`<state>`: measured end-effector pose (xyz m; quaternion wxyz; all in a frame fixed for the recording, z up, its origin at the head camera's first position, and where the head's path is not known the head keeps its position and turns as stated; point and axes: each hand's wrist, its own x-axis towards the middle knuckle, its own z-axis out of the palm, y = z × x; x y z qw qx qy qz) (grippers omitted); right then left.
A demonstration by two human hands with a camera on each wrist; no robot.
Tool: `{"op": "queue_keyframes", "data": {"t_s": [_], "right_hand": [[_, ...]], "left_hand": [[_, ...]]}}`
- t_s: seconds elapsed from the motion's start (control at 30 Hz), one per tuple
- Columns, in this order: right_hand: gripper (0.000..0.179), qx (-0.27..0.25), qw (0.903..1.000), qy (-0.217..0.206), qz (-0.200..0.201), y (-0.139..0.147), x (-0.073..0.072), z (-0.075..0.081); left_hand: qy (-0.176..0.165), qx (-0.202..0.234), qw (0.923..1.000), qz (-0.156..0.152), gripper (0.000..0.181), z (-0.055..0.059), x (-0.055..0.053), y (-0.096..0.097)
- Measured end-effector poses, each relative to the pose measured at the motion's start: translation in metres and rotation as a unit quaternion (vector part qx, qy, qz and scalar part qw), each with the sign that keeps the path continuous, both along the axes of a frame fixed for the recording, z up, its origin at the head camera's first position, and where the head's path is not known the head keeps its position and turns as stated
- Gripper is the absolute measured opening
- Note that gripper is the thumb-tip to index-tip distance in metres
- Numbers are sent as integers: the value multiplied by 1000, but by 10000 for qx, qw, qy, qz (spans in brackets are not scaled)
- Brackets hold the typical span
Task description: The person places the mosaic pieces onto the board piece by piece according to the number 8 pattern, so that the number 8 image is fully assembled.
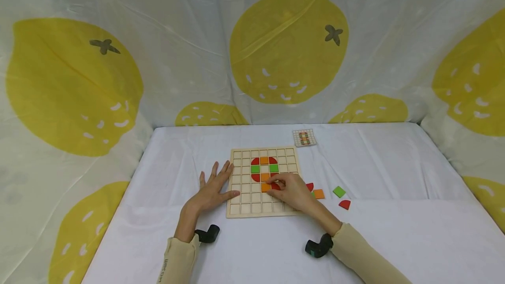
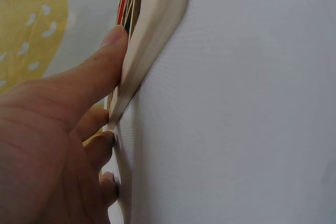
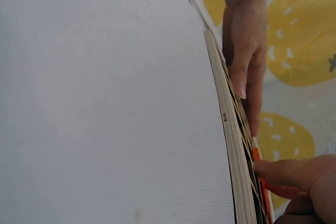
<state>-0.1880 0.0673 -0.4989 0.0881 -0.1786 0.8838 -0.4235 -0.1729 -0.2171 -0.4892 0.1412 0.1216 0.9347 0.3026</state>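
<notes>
At board's [image 1: 245,198] nine o'clock, left hand [image 1: 211,193] is resting spread; right hand [image 1: 291,189] is seemingly placing pinched orange tile [image 1: 264,187], needing alignment.

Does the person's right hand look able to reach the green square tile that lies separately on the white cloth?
Probably yes: the green square tile lies uncovered to the right of the right hand, though that hand seems busy at an orange square tile.

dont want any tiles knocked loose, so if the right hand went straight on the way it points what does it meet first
The right hand would probably first meet the lowest orange square on the board in the head view; depth there is hard to judge, and they may already touch.
</notes>
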Motion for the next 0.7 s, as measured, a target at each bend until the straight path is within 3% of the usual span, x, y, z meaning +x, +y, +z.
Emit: {"op": "queue_keyframes", "data": {"t_s": [0.7], "right_hand": [[23,-175,9998,-49,-112,-2,1,-1]], "left_hand": [[29,-10,10000,-2,93,2,0,0]]}}
